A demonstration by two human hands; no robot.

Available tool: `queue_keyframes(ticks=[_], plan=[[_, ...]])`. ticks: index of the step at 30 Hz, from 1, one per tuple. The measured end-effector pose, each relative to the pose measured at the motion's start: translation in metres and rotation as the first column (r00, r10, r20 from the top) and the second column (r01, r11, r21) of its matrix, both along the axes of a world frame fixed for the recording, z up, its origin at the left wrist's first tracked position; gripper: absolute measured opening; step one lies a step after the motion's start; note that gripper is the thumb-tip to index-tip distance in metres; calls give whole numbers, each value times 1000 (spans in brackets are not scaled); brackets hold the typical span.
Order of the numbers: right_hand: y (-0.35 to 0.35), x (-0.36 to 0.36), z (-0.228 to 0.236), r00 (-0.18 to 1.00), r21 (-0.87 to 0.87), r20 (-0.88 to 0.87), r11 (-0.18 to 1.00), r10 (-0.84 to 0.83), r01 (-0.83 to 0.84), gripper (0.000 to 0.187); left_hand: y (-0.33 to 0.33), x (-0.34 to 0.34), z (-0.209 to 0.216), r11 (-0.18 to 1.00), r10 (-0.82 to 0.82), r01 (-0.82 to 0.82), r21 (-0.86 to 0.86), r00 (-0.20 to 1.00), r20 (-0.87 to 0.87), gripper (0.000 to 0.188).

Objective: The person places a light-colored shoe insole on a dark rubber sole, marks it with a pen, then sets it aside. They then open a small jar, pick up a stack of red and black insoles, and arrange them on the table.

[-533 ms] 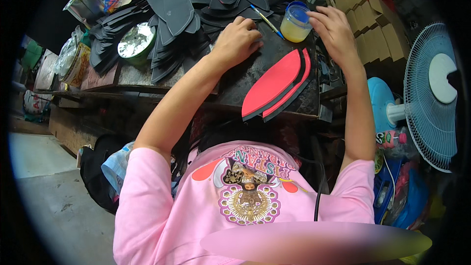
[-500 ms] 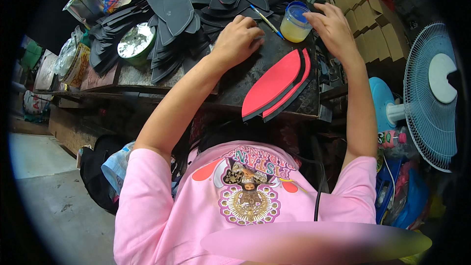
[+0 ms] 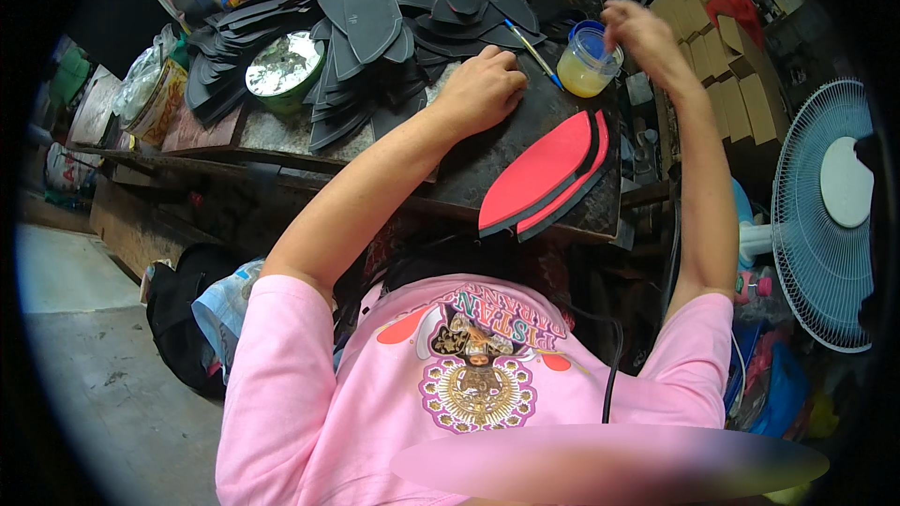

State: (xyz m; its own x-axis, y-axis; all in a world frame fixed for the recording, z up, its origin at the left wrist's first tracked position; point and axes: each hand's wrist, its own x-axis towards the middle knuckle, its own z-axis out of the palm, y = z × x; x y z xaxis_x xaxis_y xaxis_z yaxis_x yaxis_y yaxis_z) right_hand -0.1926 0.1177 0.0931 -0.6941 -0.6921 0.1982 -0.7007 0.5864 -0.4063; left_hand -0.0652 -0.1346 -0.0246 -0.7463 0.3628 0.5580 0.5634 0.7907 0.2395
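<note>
My left hand rests on the dark worktable with its fingers curled in and nothing visible in them. Over the mouth of a clear plastic jar of yellowish stuff, my right hand has its fingers pinched together, pointing down. What they hold, if anything, I cannot make out. Blue shows at the jar's far rim. Between my hands and the jar lies a blue-and-yellow pen. Nearer to me, two red sole-shaped pieces with black undersides overlap at the table's front edge.
Many black sole-shaped pieces are heaped across the back of the table. A round tin with a shiny top stands among them. Cardboard boxes are stacked at the right, above a white fan.
My right hand has closed its spread fingers and moved over the jar's mouth. My left hand stays curled on the table. The whole view has shifted slightly.
</note>
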Motion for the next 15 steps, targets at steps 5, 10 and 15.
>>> queue_keyframes(ticks=[5, 10, 15], plan=[[25, 35, 26, 871, -399, -491, 897, -35, -189, 47, 0, -2, -2, 1000, -9, 9, -9, 1000, 6, 14], [20, 88, -4, 753, 246, -658, 943, -7, 224, 50, 0, -1, -1, 1000, -19, 19, -14, 1000, -17, 15], [36, 142, -5, 843, 16, -533, 996, -66, 88, 62, 1, 0, 19, 993, 95, -108, -41, 966, -240, 22]])
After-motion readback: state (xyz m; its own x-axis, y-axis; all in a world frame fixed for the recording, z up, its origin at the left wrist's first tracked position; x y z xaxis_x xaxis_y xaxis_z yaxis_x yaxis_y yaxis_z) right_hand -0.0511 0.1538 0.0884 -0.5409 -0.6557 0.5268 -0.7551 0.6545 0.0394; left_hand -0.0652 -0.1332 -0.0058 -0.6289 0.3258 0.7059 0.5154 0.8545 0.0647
